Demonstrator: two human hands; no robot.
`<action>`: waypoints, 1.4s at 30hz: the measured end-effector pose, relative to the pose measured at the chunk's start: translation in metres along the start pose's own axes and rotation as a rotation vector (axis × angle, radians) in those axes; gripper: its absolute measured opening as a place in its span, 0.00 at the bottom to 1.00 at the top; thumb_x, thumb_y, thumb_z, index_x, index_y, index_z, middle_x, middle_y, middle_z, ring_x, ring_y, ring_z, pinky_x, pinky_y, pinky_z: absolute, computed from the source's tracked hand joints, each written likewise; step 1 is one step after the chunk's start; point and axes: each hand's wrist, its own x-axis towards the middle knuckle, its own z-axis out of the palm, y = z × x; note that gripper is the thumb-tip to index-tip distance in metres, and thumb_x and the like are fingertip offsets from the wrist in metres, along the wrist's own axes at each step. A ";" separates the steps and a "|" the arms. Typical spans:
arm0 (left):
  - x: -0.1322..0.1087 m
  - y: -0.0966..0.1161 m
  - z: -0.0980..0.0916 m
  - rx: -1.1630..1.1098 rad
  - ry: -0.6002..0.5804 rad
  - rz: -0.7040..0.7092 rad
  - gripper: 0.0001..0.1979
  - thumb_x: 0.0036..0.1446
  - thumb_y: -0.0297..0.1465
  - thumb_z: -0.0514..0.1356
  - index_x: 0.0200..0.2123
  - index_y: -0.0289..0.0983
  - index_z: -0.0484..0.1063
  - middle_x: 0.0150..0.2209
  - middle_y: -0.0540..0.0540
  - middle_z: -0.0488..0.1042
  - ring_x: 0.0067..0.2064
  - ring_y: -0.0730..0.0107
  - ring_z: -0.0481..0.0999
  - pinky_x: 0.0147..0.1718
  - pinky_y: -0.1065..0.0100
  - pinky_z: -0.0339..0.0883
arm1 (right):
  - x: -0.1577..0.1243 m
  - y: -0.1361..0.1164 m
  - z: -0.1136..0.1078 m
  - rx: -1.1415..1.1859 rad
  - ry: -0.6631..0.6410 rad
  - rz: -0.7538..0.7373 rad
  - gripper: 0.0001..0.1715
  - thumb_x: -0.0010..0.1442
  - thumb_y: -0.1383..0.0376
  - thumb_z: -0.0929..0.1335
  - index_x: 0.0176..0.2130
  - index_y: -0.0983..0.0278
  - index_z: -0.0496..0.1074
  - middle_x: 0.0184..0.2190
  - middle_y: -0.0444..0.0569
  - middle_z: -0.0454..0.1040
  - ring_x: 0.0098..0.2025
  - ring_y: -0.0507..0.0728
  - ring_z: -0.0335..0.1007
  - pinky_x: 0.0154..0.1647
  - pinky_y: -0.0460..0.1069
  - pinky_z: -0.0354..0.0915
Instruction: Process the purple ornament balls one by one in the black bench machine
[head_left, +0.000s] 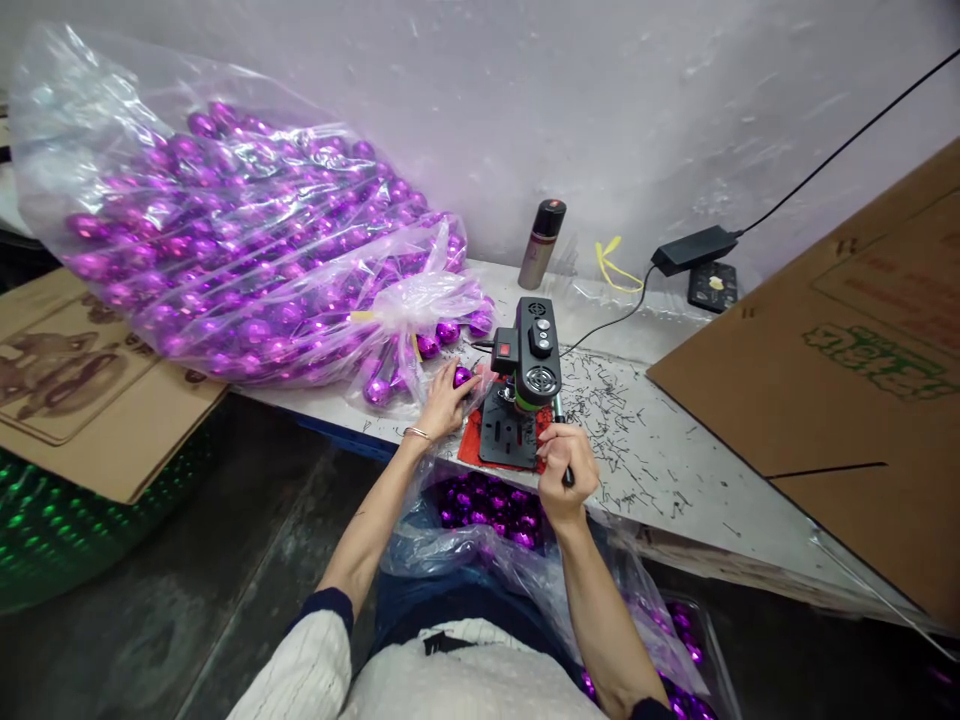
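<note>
My left hand (444, 402) is closed on a shiny purple ball (463, 377) at the mouth of a big clear bag of purple balls (225, 240) on the white bench. My right hand (566, 468) is wrapped round the black lever handle (561, 440) of a small black bench press (529, 375). The press stands on a red mat (471, 450) near the bench's front edge. Below the bench, on my lap, an open plastic bag (487, 505) holds several more purple balls.
A grey spray can (541, 244) stands at the wall. A black power adapter (694, 249) and cable lie behind the press. Large cardboard sheets lean at the right (847, 380) and lie at the left (82, 380). Small dark wire bits (622, 420) litter the benchtop.
</note>
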 end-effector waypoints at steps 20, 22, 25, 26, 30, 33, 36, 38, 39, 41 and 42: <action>0.046 0.006 0.018 -0.466 0.004 -0.330 0.30 0.48 0.32 0.73 0.55 0.38 0.72 0.48 0.43 0.79 0.51 0.55 0.78 0.57 0.54 0.68 | 0.001 0.000 -0.001 -0.009 -0.008 -0.014 0.17 0.67 0.73 0.61 0.27 0.60 0.65 0.24 0.42 0.68 0.31 0.53 0.71 0.33 0.50 0.64; 0.041 0.006 0.017 -0.668 0.031 -0.392 0.31 0.48 0.29 0.73 0.56 0.39 0.71 0.49 0.44 0.78 0.50 0.59 0.78 0.56 0.56 0.70 | 0.000 0.001 0.000 -0.012 -0.011 -0.009 0.17 0.67 0.73 0.60 0.27 0.60 0.65 0.24 0.42 0.68 0.31 0.53 0.71 0.33 0.50 0.64; 0.032 0.007 0.011 -1.037 0.031 -0.514 0.31 0.49 0.29 0.72 0.56 0.42 0.69 0.48 0.46 0.78 0.44 0.66 0.80 0.52 0.60 0.73 | -0.001 0.001 0.000 -0.013 -0.007 -0.005 0.17 0.67 0.73 0.60 0.27 0.60 0.65 0.24 0.42 0.68 0.31 0.53 0.71 0.33 0.50 0.64; 0.030 0.008 0.009 -1.142 0.024 -0.546 0.31 0.50 0.29 0.72 0.57 0.43 0.69 0.47 0.47 0.78 0.42 0.68 0.81 0.50 0.61 0.74 | 0.000 0.001 0.001 -0.013 -0.003 -0.005 0.17 0.67 0.73 0.60 0.27 0.60 0.65 0.24 0.42 0.68 0.31 0.53 0.71 0.33 0.50 0.64; 0.026 0.015 -0.001 -1.351 0.002 -0.580 0.33 0.51 0.28 0.72 0.59 0.44 0.66 0.45 0.48 0.79 0.39 0.71 0.82 0.46 0.66 0.76 | 0.000 0.000 0.001 -0.013 0.003 -0.008 0.17 0.67 0.73 0.60 0.27 0.60 0.65 0.23 0.42 0.68 0.31 0.53 0.71 0.33 0.50 0.64; 0.023 0.021 -0.005 -1.341 0.024 -0.582 0.28 0.58 0.34 0.69 0.60 0.45 0.66 0.48 0.46 0.79 0.41 0.71 0.82 0.47 0.65 0.77 | 0.000 0.000 0.000 -0.012 0.000 -0.016 0.17 0.67 0.73 0.61 0.27 0.60 0.64 0.23 0.42 0.68 0.31 0.53 0.72 0.33 0.50 0.64; 0.012 0.030 -0.005 -1.131 0.079 -0.538 0.27 0.64 0.44 0.63 0.63 0.46 0.63 0.54 0.43 0.78 0.47 0.66 0.83 0.50 0.61 0.77 | 0.001 0.001 0.000 -0.017 -0.005 -0.019 0.17 0.67 0.73 0.61 0.28 0.60 0.65 0.24 0.42 0.69 0.31 0.53 0.71 0.32 0.50 0.65; -0.003 0.038 -0.001 -0.959 0.118 -0.435 0.32 0.64 0.49 0.61 0.66 0.45 0.59 0.57 0.41 0.76 0.52 0.61 0.81 0.52 0.59 0.77 | 0.002 0.000 0.000 -0.019 -0.004 -0.019 0.16 0.67 0.72 0.61 0.28 0.60 0.65 0.25 0.43 0.70 0.31 0.53 0.71 0.32 0.50 0.65; -0.013 0.042 0.002 -0.893 0.123 -0.374 0.34 0.64 0.50 0.60 0.67 0.45 0.58 0.59 0.41 0.75 0.55 0.59 0.80 0.54 0.59 0.76 | 0.004 -0.001 -0.001 -0.019 -0.003 -0.018 0.16 0.67 0.72 0.61 0.28 0.60 0.65 0.25 0.43 0.70 0.31 0.53 0.71 0.32 0.50 0.65; -0.034 0.049 0.013 -0.809 0.101 -0.280 0.35 0.63 0.51 0.61 0.68 0.43 0.59 0.61 0.40 0.74 0.59 0.57 0.77 0.58 0.58 0.73 | 0.009 -0.003 -0.001 -0.015 0.000 -0.009 0.17 0.68 0.71 0.61 0.28 0.60 0.66 0.25 0.43 0.70 0.31 0.53 0.71 0.32 0.50 0.64; -0.043 0.052 0.019 -0.781 0.086 -0.253 0.35 0.63 0.50 0.62 0.68 0.42 0.60 0.61 0.39 0.73 0.60 0.57 0.76 0.60 0.58 0.71 | 0.012 -0.004 -0.002 -0.015 0.002 0.000 0.17 0.68 0.71 0.61 0.28 0.60 0.66 0.25 0.44 0.71 0.30 0.53 0.71 0.32 0.50 0.64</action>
